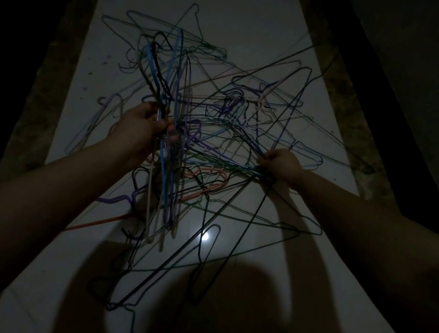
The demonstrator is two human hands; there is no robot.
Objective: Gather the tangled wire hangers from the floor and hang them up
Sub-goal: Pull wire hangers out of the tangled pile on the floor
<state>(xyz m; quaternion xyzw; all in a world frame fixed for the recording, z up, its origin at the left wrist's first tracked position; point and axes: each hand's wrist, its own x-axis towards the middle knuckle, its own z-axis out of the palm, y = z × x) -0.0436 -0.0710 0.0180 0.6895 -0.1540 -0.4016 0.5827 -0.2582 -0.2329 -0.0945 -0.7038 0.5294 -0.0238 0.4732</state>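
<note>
1. Below and outward of the left grip, a red wire [94, 223] and a purple hanger [119, 198] are seen lying flat on the white floor [251, 13], touched by neither hand
2. The left hand [138, 128] is curled round a bundle of hangers [154, 64]; blue, black and pale wires are held side by side, running up beyond the grip and down below it. This bundle is judged to be the part already gathered; whether its lower end rests on the heap cannot be told
3. Between the two grips the tangled pile [234, 110] is spread over the floor, with many hangers crossed and hooked through one another. A pink hanger [206, 180] lies low in it, nearer the left grip than the right. Most of the gathering is judged to be left
4. The right hand [283, 163] is closed on thin dark wires at the edge of the pile, with the fingers pinched round them; which hanger is held cannot be told in the dim light
5. Below the right grip, a large dark hanger [249, 251] lies loose on the floor, apart from both hands
6. No rail or hook is in view, so the hanging step is judged not yet begun
</note>
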